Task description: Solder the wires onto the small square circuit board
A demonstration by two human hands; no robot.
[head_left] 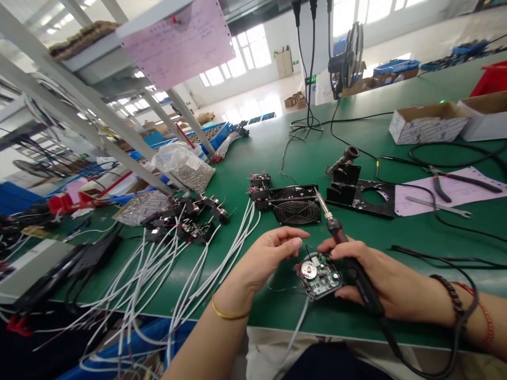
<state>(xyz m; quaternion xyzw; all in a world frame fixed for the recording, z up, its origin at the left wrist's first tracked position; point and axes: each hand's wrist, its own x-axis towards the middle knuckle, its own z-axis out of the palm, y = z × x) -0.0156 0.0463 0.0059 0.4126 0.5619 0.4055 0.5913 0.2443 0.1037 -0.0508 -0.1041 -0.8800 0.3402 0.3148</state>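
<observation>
Centrally, near the front edge of the green work table [356, 137], the person's two hands meet around a small round circuit board [320, 275]. Left hand [264, 258]: fingers curled loosely, fingertips resting at the board's upper left edge, thumb extended above it; whether they pinch the board cannot be told. A gold bangle [227, 313] circles this wrist. Right hand [380, 279]: fingers clenched around the dark handle of a soldering iron [348, 253], whose metal tip points up and away from the board toward a black fan [295, 207]; the same hand cradles the board from the right. Beaded bracelets [455, 298] sit on the right wrist, and the iron's black cord trails back along the forearm. A white lead [297, 330] runs from the board down toward the person.

Left of the hands, a spread of white cables [158, 274] ends in black connector assemblies [190, 216]. Behind the fan stands a black metal bracket [356, 192]. Farther right, pliers [443, 182] and a wrench [439, 207] lie on a pink sheet [467, 192], with open cardboard boxes [430, 124] beyond.
</observation>
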